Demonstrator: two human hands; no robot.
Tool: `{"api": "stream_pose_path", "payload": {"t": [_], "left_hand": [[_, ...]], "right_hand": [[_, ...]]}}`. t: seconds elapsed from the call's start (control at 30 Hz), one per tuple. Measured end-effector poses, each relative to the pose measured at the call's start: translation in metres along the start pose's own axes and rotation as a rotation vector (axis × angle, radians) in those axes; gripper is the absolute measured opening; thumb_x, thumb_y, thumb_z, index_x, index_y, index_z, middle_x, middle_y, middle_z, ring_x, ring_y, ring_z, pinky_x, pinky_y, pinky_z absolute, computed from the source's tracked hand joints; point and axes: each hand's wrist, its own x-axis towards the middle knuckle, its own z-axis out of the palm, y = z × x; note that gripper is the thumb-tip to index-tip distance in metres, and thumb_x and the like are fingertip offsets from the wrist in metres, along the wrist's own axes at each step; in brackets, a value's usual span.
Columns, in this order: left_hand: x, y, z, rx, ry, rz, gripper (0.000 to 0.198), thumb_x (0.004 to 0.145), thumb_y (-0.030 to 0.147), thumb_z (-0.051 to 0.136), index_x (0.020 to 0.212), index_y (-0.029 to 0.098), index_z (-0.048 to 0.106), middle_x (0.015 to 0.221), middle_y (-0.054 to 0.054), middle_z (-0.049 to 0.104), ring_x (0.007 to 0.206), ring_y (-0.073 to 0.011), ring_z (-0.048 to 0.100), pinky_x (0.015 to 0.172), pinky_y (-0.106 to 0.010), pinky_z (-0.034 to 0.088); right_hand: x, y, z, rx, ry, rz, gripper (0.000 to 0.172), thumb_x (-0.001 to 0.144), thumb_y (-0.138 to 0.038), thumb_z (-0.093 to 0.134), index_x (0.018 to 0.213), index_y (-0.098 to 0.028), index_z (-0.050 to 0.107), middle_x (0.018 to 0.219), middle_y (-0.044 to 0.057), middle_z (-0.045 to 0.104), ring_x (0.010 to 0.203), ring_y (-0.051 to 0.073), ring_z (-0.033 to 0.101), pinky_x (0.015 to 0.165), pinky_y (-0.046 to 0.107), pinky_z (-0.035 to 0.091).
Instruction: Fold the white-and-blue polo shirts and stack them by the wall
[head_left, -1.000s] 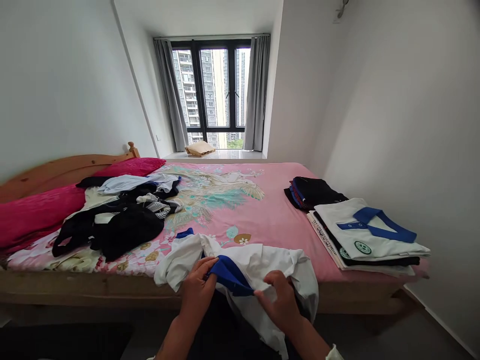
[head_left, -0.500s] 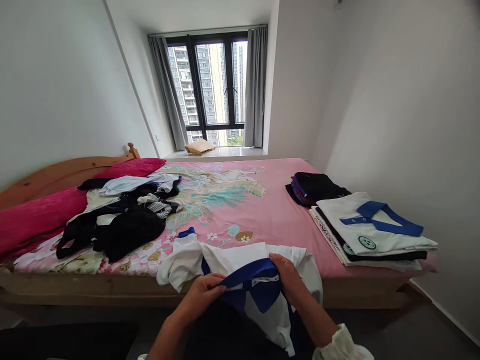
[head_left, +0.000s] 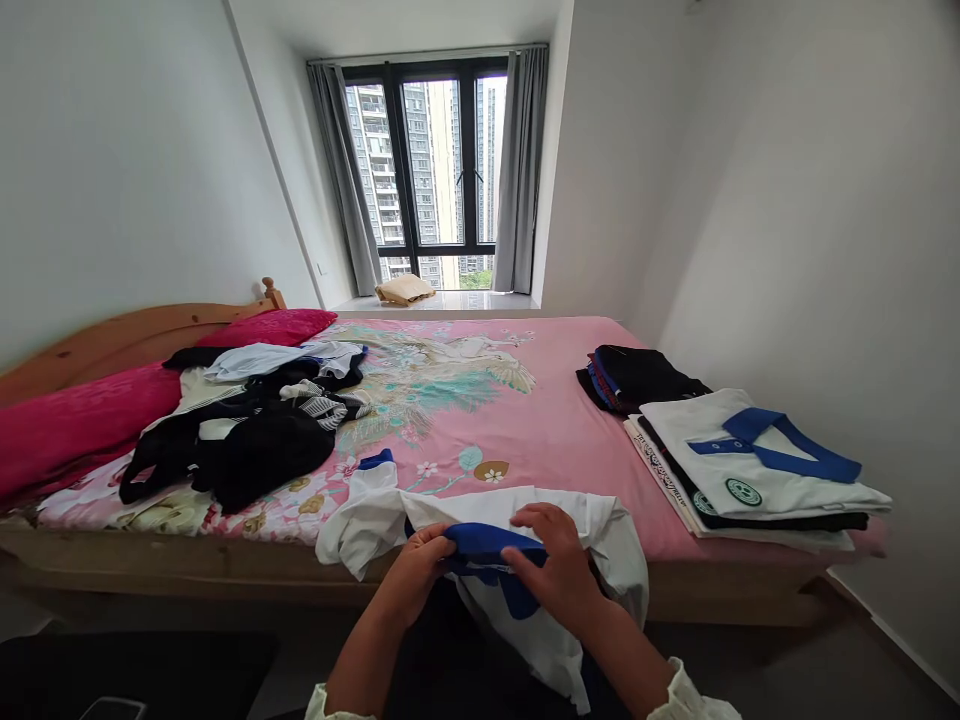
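Observation:
A white polo shirt (head_left: 487,508) with a blue collar lies over the near edge of the bed, its lower part hanging down in front of me. My left hand (head_left: 420,565) pinches the left end of the collar between thumb and fingers. Over the collar's right part is my right hand (head_left: 555,560), thumb and fingers spread apart; whether the thumb touches the cloth I cannot tell. One blue-trimmed sleeve (head_left: 375,460) points away from me on the bed sheet.
On the right of the bed (head_left: 555,420) sits a stack of folded shirts, a white polo shirt (head_left: 712,440) on top. Behind it are folded dark clothes (head_left: 649,375). A loose heap of clothes (head_left: 277,450) lies at left beside red pillows (head_left: 82,430). A window stands beyond.
My right hand has let go of the collar's right end and moved left over it, its fingers now spread. My left hand still grips the collar. The view has shifted slightly.

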Motion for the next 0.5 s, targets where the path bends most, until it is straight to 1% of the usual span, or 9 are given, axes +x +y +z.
{"api": "stream_pose_path", "payload": {"t": [0.07,0.13,0.17,0.23,0.3,0.33,0.37,0.43,0.5], "left_hand": [[-0.001,0.004,0.006,0.019,0.012,0.018,0.019,0.064,0.022,0.057,0.077,0.015,0.069,0.067,0.000,0.062,0.062,-0.0113,0.053,0.064,-0.023,0.043],[-0.003,0.009,0.010,0.049,0.018,0.033,0.021,0.065,0.023,0.056,0.079,0.015,0.069,0.067,0.000,0.062,0.063,-0.0118,0.054,0.065,-0.024,0.043],[-0.005,0.011,0.011,0.074,0.005,0.040,0.022,0.065,0.022,0.055,0.080,0.015,0.069,0.067,0.000,0.063,0.064,-0.0124,0.055,0.067,-0.025,0.043],[-0.007,0.011,0.012,0.142,-0.062,0.060,0.026,0.063,0.018,0.054,0.084,0.016,0.070,0.072,-0.001,0.065,0.069,-0.0141,0.057,0.071,-0.027,0.044],[-0.007,0.008,0.012,0.215,-0.124,0.089,0.031,0.059,0.013,0.052,0.085,0.017,0.069,0.074,0.000,0.066,0.072,-0.0150,0.058,0.072,-0.028,0.044],[-0.006,0.005,0.012,0.249,-0.123,0.103,0.032,0.057,0.012,0.051,0.083,0.017,0.068,0.073,0.000,0.065,0.071,-0.0149,0.057,0.070,-0.027,0.044],[-0.005,0.002,0.012,0.278,-0.090,0.113,0.029,0.057,0.011,0.050,0.079,0.017,0.068,0.070,0.001,0.064,0.067,-0.0141,0.056,0.067,-0.026,0.043],[-0.002,-0.004,0.011,0.287,0.017,0.114,0.020,0.057,0.010,0.050,0.070,0.016,0.064,0.062,0.003,0.059,0.059,-0.0112,0.051,0.061,-0.024,0.039],[0.000,-0.007,0.009,0.168,0.062,0.094,0.012,0.058,0.010,0.053,0.066,0.015,0.060,0.058,0.004,0.055,0.056,-0.0087,0.047,0.058,-0.022,0.036]], "right_hand": [[0.000,-0.011,0.002,-0.054,-0.078,-0.129,0.023,0.079,-0.030,0.062,0.100,-0.024,0.060,0.101,0.007,0.062,0.100,0.026,0.054,0.095,0.045,0.037],[0.001,-0.013,0.005,-0.083,-0.118,-0.156,0.016,0.082,-0.021,0.055,0.097,-0.023,0.060,0.093,0.006,0.063,0.093,0.024,0.055,0.091,0.044,0.040],[0.002,-0.011,0.006,-0.078,-0.107,-0.133,0.015,0.084,-0.018,0.050,0.095,-0.022,0.060,0.089,0.005,0.063,0.088,0.023,0.056,0.087,0.042,0.042],[0.006,-0.006,0.006,-0.034,-0.054,-0.048,0.016,0.088,-0.017,0.044,0.093,-0.021,0.058,0.085,0.005,0.062,0.082,0.021,0.057,0.079,0.036,0.045],[0.012,-0.002,0.001,0.017,0.005,0.033,0.016,0.090,-0.020,0.041,0.096,-0.020,0.056,0.087,0.005,0.062,0.082,0.019,0.058,0.075,0.033,0.046],[0.016,-0.002,-0.003,0.031,0.026,0.055,0.015,0.090,-0.021,0.041,0.097,-0.020,0.055,0.088,0.005,0.061,0.082,0.019,0.059,0.075,0.031,0.046],[0.019,-0.001,-0.006,0.036,0.037,0.062,0.015,0.090,-0.022,0.041,0.097,-0.020,0.054,0.089,0.005,0.061,0.082,0.018,0.059,0.075,0.030,0.046],[0.025,-0.001,-0.010,0.027,0.043,0.051,0.015,0.090,-0.023,0.041,0.098,-0.021,0.054,0.090,0.004,0.062,0.083,0.018,0.059,0.074,0.029,0.046],[0.029,0.002,-0.012,0.008,0.035,0.034,0.015,0.090,-0.023,0.042,0.098,-0.021,0.054,0.090,0.004,0.062,0.084,0.017,0.060,0.074,0.028,0.046]]}}
